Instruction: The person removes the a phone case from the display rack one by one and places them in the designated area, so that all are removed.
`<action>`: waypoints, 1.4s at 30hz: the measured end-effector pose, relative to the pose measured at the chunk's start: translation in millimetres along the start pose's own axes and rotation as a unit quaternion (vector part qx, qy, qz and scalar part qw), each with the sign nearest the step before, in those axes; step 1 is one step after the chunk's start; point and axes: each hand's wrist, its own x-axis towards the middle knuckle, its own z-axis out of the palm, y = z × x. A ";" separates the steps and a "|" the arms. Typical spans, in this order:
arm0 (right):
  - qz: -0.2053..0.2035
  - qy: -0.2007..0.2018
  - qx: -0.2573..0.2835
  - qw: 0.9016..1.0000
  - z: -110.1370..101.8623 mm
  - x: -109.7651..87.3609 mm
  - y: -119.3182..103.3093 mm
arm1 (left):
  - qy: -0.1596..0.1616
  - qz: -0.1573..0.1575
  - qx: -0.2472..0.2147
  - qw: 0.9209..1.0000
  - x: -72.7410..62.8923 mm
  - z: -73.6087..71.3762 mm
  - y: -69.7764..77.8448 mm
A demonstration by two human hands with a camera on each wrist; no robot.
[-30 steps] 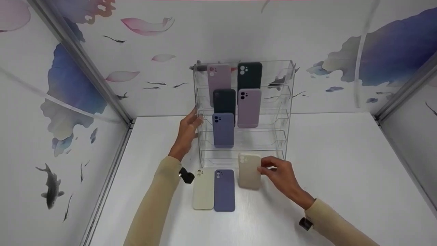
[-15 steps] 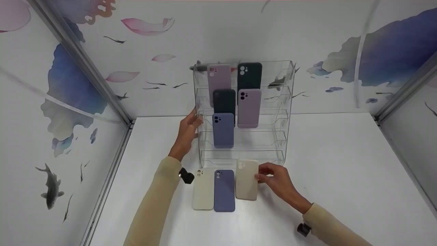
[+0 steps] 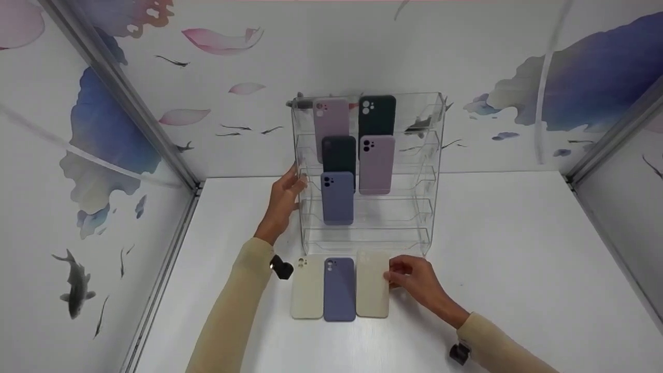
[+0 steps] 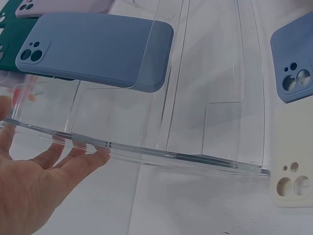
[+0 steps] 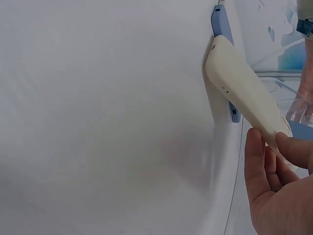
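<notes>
In the head view, my right hand (image 3: 417, 282) pinches a cream phone case (image 3: 372, 285) by its right edge. The right wrist view shows that case (image 5: 244, 90) tilted, its near end low by the table and its camera end raised. To its left lie a blue-purple phone case (image 3: 340, 290) and another cream phone case (image 3: 307, 287), side by side. My left hand (image 3: 284, 202) grips the left side panel of a clear tiered display rack (image 3: 383, 235). In the left wrist view, the fingers (image 4: 73, 169) lie along the panel's outer side, with the thumb over its edge.
Cases stand in the rack: pink (image 3: 331, 116) and dark green (image 3: 377, 115) on top, dark green (image 3: 339, 153) and pink (image 3: 376, 166) below, blue-purple (image 3: 337, 199) lower left. A patterned wall (image 3: 373, 41) rises close behind. White table (image 3: 497, 233) extends to both sides.
My right hand has brought the cream case down and slightly left, from the rack's front to beside the blue-purple case. My left hand has stayed on the rack.
</notes>
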 end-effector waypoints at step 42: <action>0.040 0.018 -0.047 0.998 14.6 8.9 8.5 | -0.004 0.009 -0.001 1.000 0.8 -0.4 -2.4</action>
